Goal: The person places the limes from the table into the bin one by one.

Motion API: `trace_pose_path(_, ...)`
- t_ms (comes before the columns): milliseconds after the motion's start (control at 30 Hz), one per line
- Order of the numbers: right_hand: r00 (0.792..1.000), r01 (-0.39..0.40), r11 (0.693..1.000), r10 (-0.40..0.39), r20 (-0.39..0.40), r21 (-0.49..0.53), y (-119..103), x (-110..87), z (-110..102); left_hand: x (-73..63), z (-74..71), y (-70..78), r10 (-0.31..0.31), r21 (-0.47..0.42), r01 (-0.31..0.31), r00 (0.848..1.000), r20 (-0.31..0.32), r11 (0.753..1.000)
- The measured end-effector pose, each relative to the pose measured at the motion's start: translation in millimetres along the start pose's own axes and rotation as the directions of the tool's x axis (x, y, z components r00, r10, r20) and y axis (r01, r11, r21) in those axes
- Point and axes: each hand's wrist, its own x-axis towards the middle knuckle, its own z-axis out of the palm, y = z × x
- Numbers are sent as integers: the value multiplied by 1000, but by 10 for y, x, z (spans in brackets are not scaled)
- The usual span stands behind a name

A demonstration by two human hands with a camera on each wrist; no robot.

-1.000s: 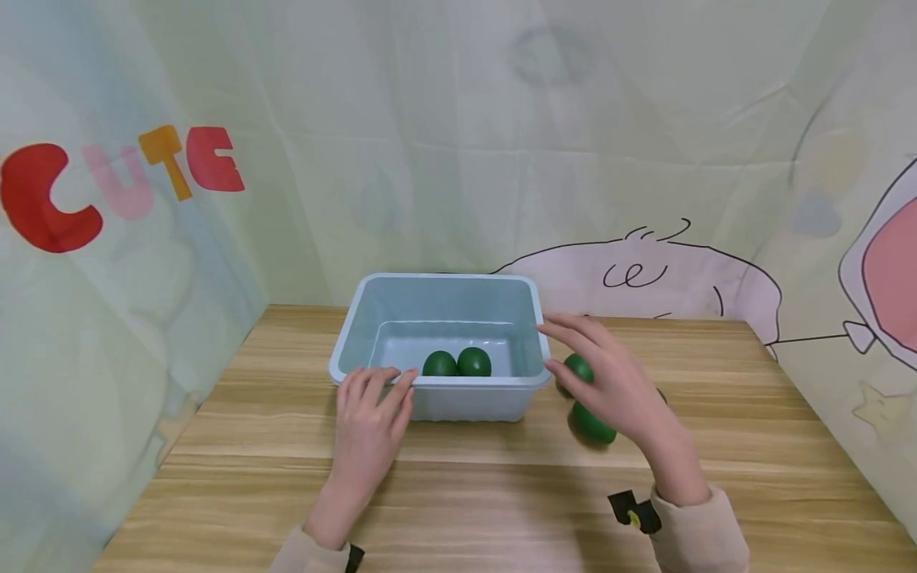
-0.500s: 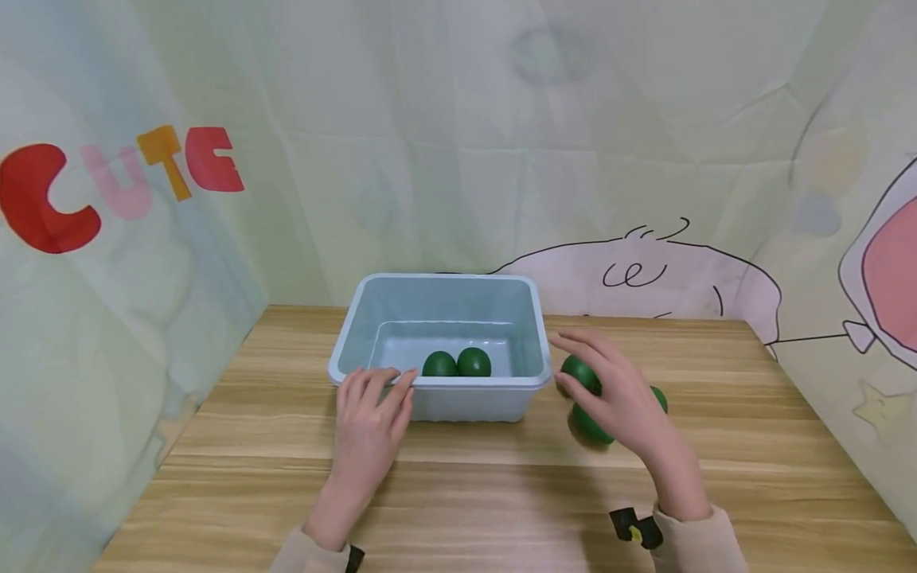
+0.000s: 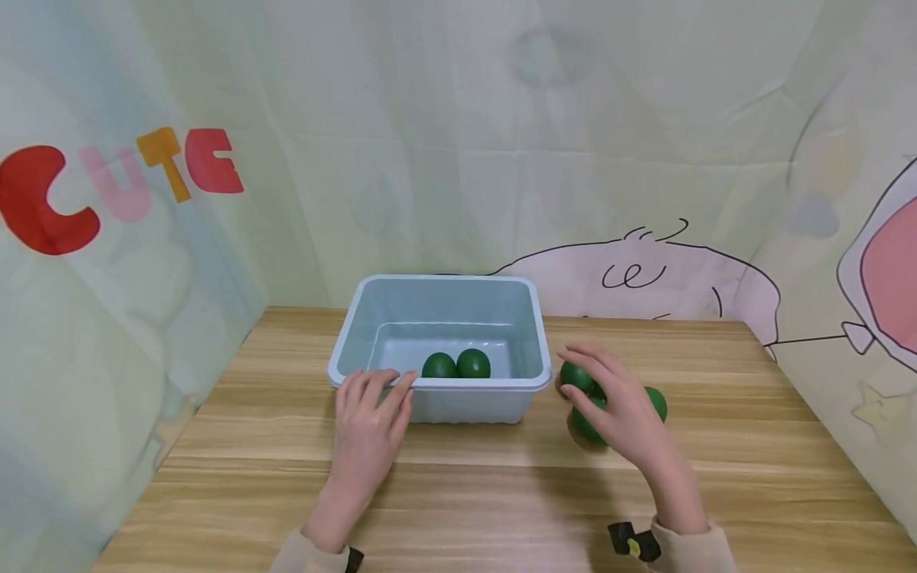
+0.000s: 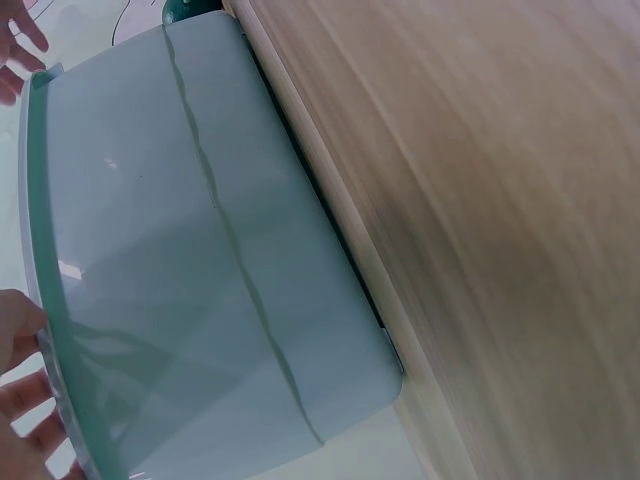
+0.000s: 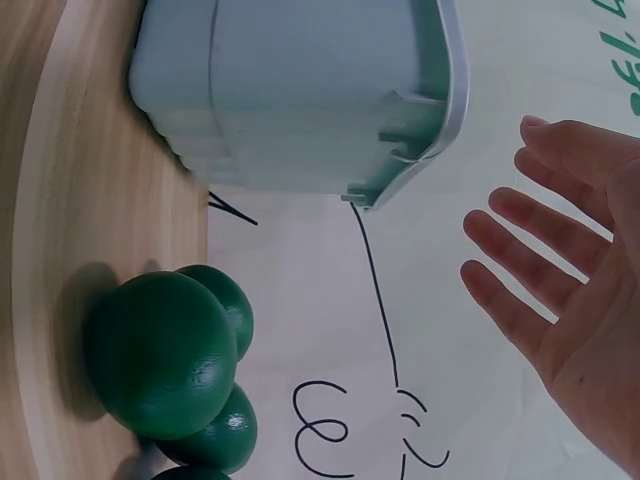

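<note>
A light blue plastic bin point(image 3: 469, 403) stands on the table. Two smooth, dark green balls point(image 3: 474, 364) lie side by side on its floor. My left hand point(image 3: 368, 430) rests its fingertips on the near rim, towards the left corner; in the left wrist view the thumb point(image 4: 18, 315) and fingers come down at the rim from above. Several more green balls point(image 5: 160, 355) sit close together on the table, right of the bin. Over them hovers my right hand point(image 3: 616, 406), fingers spread and loosely bent, palm holding nothing. From the head it partly hides these balls.
The wooden table point(image 3: 473, 501) ends at the back against a printed cloth point(image 3: 444, 199), with more cloth on both sides. The bin stands near that back edge. Both sleeves point(image 3: 691, 549) show at the bottom of the head view.
My right hand has moved back from the bin's right side, down and slightly right, over the green balls. The left hand and the bin have stayed in place.
</note>
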Motion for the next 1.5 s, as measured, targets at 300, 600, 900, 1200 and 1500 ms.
trace_pose_path(300, 999, -49, 999, 49, -19, 14, 67, -97, 66, -2, 6, -1, 2, 0, -2, 1000, -6, 1000)
trace_pose_path(600, 995, -96, 995, 96, -19, 36, 129, -160, 104, 3, 2, 1, 1, -3, -1, 1000, -9, 1000)
trace_pose_path(900, 993, -110, 994, 111, -40, 26, 215, -225, 143, 7, -8, 7, -4, 3, 4, 1000, 2, 1000)
trace_pose_path(1200, 991, -111, 994, 112, -72, 17, 323, -269, 155, 4, 0, 17, 2, 0, -2, 1000, -9, 1000)
trace_pose_path(1500, 988, -151, 988, 152, -34, 38, 375, -281, 155, 7, 7, 11, -4, -2, 4, 1000, -2, 1000)
